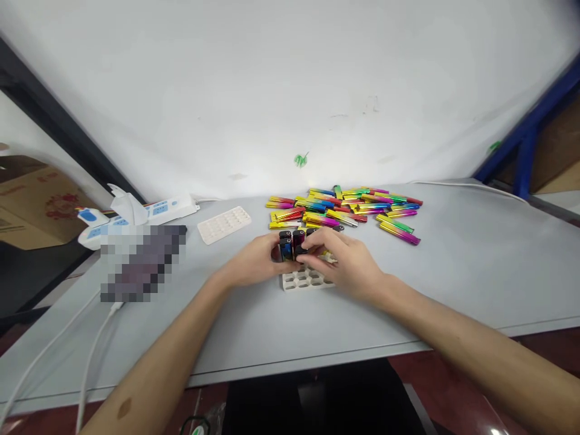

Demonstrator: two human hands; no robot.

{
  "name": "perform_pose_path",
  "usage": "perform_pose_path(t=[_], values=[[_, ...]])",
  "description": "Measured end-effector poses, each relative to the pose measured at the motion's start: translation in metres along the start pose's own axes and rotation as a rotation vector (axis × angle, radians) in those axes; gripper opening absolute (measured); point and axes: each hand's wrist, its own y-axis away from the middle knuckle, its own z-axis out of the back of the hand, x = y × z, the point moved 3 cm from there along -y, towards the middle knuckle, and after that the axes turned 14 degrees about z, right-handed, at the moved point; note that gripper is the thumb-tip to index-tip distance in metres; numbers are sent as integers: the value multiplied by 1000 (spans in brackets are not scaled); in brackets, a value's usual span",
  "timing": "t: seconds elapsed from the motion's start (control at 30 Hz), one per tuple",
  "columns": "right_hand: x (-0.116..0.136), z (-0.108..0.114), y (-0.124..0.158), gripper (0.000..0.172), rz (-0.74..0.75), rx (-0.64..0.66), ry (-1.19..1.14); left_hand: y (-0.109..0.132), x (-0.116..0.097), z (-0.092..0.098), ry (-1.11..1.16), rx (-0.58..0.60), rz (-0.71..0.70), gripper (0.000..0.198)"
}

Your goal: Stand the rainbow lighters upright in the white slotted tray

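A white slotted tray lies on the grey table in front of me. Several shiny coloured sticks with black caps stand upright in its far rows. My left hand is curled round the left side of these standing sticks. My right hand comes in from the right, its fingers pinched on the black top of one stick over the tray. Behind the tray lies a loose pile of rainbow-coloured sticks.
A second white slotted tray lies at the left. Farther left are white power strips, a blurred dark object and white cables. A cardboard box stands off the table's left edge.
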Motion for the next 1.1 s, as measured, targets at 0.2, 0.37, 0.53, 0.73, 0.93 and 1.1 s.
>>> perform_pose_path(t=[0.2, 0.37, 0.53, 0.73, 0.93, 1.1], values=[[-1, 4, -2, 16, 73, -16, 101, 0, -3, -2, 78, -16, -12, 40], [2, 6, 0, 26, 153, 7, 330, 0, -7, -4, 125, -53, -39, 35], [-4, 20, 0, 22, 185, -94, 335, -3, 0, -5, 108, -84, 14, 43], [-73, 47, 13, 24, -405, -54, 462, -4, 5, -2, -6, -129, 75, 47], [-102, 45, 33, 28, -649, 366, 489, -3, 2, 1, -81, -151, 47, 47], [-97, 47, 27, 28, -611, 171, 394, -3, 2, 3, -102, -182, 12, 44]])
